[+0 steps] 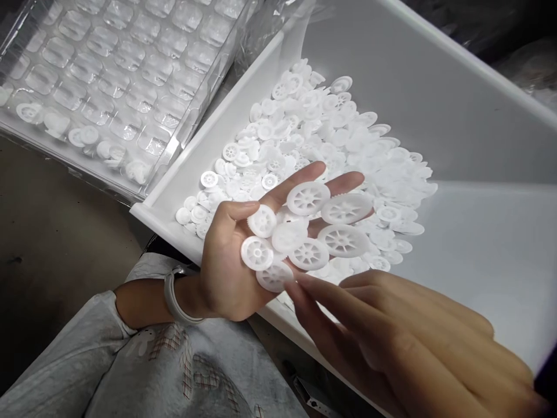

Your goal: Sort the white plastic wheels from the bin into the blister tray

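Palm up over a white bin, my left hand (230, 261) carries several white plastic gears (308, 255) with spoked centres. They lie spread across the palm and fingers, with the thumb against one smaller gear (261, 220). My right hand (391, 337) comes in from the lower right. Its thumb and index fingertips are pinched at the edge of the lowest gear (274, 276) in the palm. Behind and below the left hand, a large heap of similar white gears (313, 133) fills part of the bin; the hands hide some of it.
The white bin (478, 232) has high walls on the far and right sides. At its left stands a clear plastic tray (113, 64) with rows of moulded pockets, several of the front ones holding white gears. Crumpled clear plastic (265, 35) lies between tray and bin.
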`<state>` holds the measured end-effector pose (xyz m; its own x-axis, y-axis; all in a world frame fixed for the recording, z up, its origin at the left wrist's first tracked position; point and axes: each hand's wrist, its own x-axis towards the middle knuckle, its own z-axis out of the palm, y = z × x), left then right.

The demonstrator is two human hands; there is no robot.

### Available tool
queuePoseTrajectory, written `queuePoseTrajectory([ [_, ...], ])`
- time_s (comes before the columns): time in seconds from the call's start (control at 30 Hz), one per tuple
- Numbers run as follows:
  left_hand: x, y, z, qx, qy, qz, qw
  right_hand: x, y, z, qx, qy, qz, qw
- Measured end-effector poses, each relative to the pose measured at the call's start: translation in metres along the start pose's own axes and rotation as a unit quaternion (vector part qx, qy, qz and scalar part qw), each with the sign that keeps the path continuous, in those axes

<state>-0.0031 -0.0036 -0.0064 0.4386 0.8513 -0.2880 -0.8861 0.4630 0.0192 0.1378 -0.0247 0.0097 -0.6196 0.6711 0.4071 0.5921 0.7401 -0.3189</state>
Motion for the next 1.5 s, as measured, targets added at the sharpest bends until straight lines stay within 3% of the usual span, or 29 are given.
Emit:
queuePoseTrajectory([
  [0.1, 0.000, 0.000, -0.002, -0.007, -0.004, -0.003, 1.000, -0.002, -0.009, 0.003, -0.017, -0.036, 0.013, 0.999],
  [0.3, -0.003, 0.000, -0.004, -0.016, -0.007, 0.014, 1.000, -0.003, -0.014, 0.005, -0.029, -0.045, -0.009, 0.999],
  [0.5, -0.005, -0.002, -0.003, -0.013, 0.007, 0.018, 1.000, 0.002, 0.007, 0.000, -0.007, 0.012, -0.153, 0.988],
  [0.57, -0.005, -0.002, -0.003, -0.006, 0.006, 0.009, 1.000, 0.006, 0.009, -0.001, -0.010, 0.006, -0.169, 0.986],
  [0.73, -0.005, -0.001, -0.004, -0.015, -0.006, -0.001, 1.000, 0.012, 0.004, -0.004, -0.061, -0.034, -0.146, 0.987],
  [1.13, -0.005, 0.000, -0.001, -0.018, -0.045, -0.032, 0.998, 0.011, 0.008, -0.014, -0.059, -0.023, -0.116, 0.991],
  [1.3, -0.006, 0.001, -0.002, -0.006, -0.061, -0.031, 0.998, 0.016, 0.005, -0.018, -0.059, -0.072, -0.104, 0.990],
  [1.5, -0.007, 0.000, -0.001, 0.006, -0.038, -0.010, 0.999, 0.013, 0.003, -0.018, -0.083, -0.033, -0.067, 0.994],
])
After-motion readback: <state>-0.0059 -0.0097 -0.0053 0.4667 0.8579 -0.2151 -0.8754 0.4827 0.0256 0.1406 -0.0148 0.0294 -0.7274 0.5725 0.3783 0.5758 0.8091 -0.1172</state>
